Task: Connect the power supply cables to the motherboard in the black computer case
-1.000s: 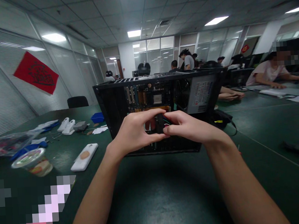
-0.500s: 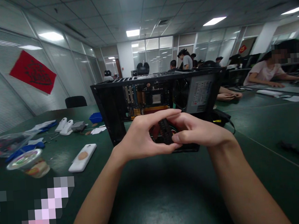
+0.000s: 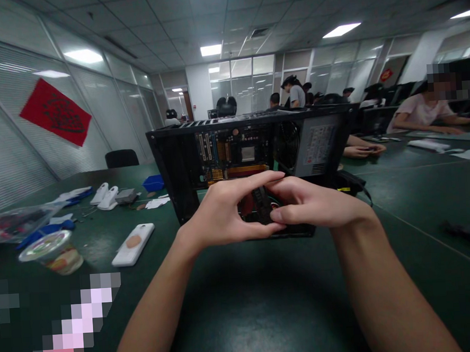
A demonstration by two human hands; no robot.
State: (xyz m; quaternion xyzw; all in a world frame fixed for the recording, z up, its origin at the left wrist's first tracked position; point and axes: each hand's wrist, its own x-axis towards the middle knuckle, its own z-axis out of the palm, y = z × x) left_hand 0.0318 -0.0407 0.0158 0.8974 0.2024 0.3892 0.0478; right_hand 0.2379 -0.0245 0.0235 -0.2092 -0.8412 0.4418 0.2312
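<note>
My left hand (image 3: 220, 211) and my right hand (image 3: 314, 200) meet in front of an open black computer case (image 3: 168, 167). Between them is a black ribbed part (image 3: 263, 205), seen edge-on, with a bit of coloured wire by my right thumb. Both hands are closed round this part, fingertips almost touching; its exact kind is hard to make out. Behind, inside the case, are a motherboard (image 3: 232, 135) with a square silver processor (image 3: 248, 153), a round black fan (image 3: 287, 143) and a power supply (image 3: 318, 144). My hands cover the case's lower middle.
On the dark green table (image 3: 243, 313) at left lie a white phone (image 3: 133, 245), a lidded plastic cup (image 3: 54, 253), a blue tray (image 3: 153, 183) and a plastic bag (image 3: 18, 224). Black cables (image 3: 355, 184) lie right of the case. Other people sit further right.
The view has shifted slightly, so the surroundings sit a little further right. My hands keep nearly the same hold, and the black part appears slightly turned.
</note>
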